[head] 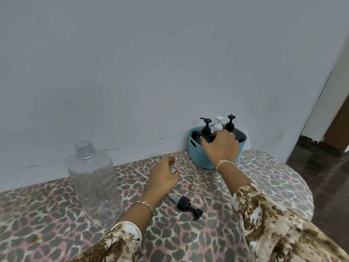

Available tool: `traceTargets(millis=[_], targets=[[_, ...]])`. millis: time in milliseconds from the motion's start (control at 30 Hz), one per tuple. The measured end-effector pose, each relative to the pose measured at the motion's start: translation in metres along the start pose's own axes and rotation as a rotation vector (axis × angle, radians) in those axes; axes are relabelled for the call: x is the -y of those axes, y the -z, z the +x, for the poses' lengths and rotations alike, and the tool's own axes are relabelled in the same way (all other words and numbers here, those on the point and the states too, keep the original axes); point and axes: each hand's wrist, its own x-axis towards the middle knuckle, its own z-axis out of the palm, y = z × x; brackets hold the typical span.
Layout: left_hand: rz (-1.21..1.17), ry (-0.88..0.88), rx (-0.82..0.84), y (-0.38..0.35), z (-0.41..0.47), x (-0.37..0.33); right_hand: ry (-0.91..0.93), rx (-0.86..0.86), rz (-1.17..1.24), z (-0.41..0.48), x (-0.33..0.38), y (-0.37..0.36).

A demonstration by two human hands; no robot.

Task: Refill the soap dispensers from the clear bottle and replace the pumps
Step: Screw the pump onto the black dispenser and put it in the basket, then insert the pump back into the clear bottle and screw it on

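A clear plastic bottle (94,182) stands uncapped on the left of the table and looks almost empty. A loose black pump (188,206) lies on its side on the cloth; its long tube runs back under my left hand (162,178). That hand hovers low over the table with loosely curled fingers and holds nothing. My right hand (221,146) reaches into the teal basket (198,157) and grips the front black dispenser (206,130), thumb on its left shoulder. Behind it stand a white-pump dispenser (219,123) and a second black one (230,123).
The table (264,182) has a leopard-print cloth and a rounded right edge. The basket sits at the back against the grey wall (132,72). A dark floor and a doorway lie to the right.
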Motion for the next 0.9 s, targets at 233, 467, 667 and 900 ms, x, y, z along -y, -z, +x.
traceTargets(millis=[233,467,667,900], targets=[[0.039,-0.032,0.002,0.008,-0.015,-0.003,0.033,0.044,-0.086,-0.019,0.000,0.004],[0.157,-0.181,0.190,0.025,-0.055,-0.008,-0.100,0.139,0.338,-0.074,0.003,0.026],[0.332,-0.288,0.289,0.029,-0.081,-0.012,-0.230,0.164,0.696,-0.140,-0.001,0.040],[0.483,-0.345,0.219,0.019,-0.093,-0.020,-0.274,0.368,0.813,-0.174,-0.005,0.043]])
